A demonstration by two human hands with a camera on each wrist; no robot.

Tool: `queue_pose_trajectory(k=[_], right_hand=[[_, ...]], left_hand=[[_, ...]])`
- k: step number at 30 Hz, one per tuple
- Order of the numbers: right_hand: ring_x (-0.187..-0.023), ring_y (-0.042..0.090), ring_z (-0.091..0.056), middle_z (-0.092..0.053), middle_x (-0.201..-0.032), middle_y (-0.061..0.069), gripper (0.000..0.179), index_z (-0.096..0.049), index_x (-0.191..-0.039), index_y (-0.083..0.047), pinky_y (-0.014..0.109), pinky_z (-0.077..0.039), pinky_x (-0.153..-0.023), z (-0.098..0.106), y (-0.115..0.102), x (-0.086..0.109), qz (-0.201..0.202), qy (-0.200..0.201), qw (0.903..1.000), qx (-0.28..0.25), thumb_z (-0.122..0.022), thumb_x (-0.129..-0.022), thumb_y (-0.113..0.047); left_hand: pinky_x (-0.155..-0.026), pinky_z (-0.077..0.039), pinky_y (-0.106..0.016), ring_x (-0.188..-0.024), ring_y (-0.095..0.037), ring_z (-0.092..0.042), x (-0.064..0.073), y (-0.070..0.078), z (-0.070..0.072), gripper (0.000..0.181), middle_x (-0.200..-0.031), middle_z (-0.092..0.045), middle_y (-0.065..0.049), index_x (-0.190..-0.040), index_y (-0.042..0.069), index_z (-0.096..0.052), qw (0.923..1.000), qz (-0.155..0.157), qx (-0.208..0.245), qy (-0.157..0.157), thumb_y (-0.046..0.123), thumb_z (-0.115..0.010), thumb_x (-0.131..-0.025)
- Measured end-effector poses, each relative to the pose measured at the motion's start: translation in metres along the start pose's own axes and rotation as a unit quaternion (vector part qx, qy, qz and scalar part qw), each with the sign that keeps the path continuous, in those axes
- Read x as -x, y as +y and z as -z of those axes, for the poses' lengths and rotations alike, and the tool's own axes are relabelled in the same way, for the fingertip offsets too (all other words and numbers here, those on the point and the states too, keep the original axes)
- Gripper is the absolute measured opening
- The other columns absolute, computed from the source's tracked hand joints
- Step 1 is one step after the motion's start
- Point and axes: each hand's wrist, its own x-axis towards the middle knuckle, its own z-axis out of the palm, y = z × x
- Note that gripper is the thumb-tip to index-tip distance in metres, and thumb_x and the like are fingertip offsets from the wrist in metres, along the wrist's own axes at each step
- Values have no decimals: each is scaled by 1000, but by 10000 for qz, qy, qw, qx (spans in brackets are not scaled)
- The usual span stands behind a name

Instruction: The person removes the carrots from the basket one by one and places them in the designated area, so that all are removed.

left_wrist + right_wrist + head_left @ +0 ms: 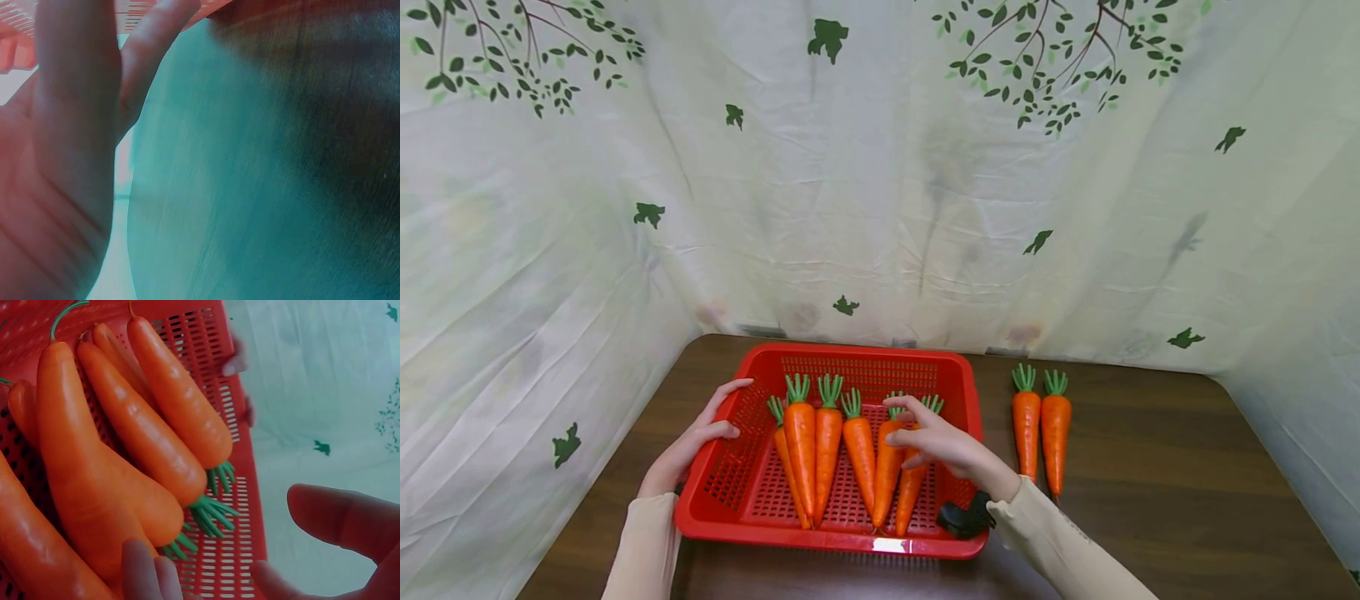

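Note:
A red plastic basket [850, 540] with slotted walls stands on the table, and several orange carrots [801, 454] with green tops lie in it side by side. At the basket's left side my left hand [688, 446] holds the rim, its fingertips hooked over the edge. The left wrist view shows the palm and fingers of that hand beside the basket wall. Over the right-hand carrots hovers my right hand [943, 446], fingers loosely spread. Its thumb and fingers stand apart with nothing between them in the right wrist view, near a carrot [81, 469].
Two more carrots [1056, 433] lie next to each other on the brown wooden table [1165, 483], right of the basket. A pale cloth [880, 208] printed with leaves and birds hangs behind the table and along both sides. A black wrist device [966, 517] overlaps the basket's front right corner.

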Motion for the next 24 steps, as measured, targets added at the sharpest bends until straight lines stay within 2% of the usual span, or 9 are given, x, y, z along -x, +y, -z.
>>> queue_pose_trajectory(k=[7,12,17,24], right_hand=[[-111,38,-53,-21,-146,29,58,-31,-142,0,51,-51,-82,-6,7,-6,-275,117,9995,-47,-58,-92,-8],[-107,34,-56,-29,-143,26,59,-32,-143,2,48,-51,-83,-8,8,-9,-287,161,9994,119,-59,-91,-7],[-104,30,-59,-34,-142,25,63,-31,-145,2,45,-52,-82,-7,8,-15,-355,60,9988,322,-61,-90,-8],[-101,30,-58,-34,-145,22,61,-33,-145,1,42,-53,-79,-2,8,-22,-446,-165,9979,450,-59,-91,-8]], left_hand=[[-82,-50,-51,-114,-34,-46,-1,0,-2,70,-142,-18,-22,-148,25,-16,9999,-2,78,-86,6,-46,-88],[-83,-50,-50,-115,-34,-45,0,2,-2,69,-143,-18,-23,-148,25,-17,10000,2,49,-70,5,-46,-89],[-82,-50,-48,-115,-35,-45,0,2,-1,69,-143,-18,-24,-149,24,-17,10000,-50,-11,-70,5,-45,-89],[-83,-50,-49,-114,-33,-46,-2,0,-1,70,-143,-18,-23,-148,25,-17,9999,118,6,21,4,-45,-88]])
